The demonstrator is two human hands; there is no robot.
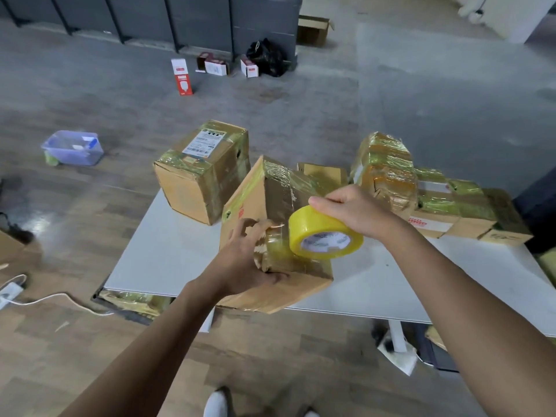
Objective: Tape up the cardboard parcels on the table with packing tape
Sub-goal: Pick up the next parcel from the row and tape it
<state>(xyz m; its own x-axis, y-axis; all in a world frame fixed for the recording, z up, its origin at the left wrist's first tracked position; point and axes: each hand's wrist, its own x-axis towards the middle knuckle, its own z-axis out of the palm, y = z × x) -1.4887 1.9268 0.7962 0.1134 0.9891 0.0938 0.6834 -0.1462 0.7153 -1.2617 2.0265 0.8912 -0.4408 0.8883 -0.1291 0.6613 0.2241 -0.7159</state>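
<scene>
Forearms reach over a white table (168,260). The left hand (246,260), fingers curled, grips the near end of a tilted cardboard parcel (270,206) at the table's near edge; its long axis runs roughly 6 to 12 o'clock. The right hand (358,212) clasps a yellow packing tape roll (325,233) at the parcel's 3 o'clock, core facing 6. Best approach: pull the tape taut and press it flat.

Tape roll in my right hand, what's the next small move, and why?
Probably draw the tape roll on across the parcel, away from your left hand. The right hand grips the roll against the parcel's top, and the left hand grips the parcel's taped near end, which seems to steady it and anchor the strip for a pull.
</scene>
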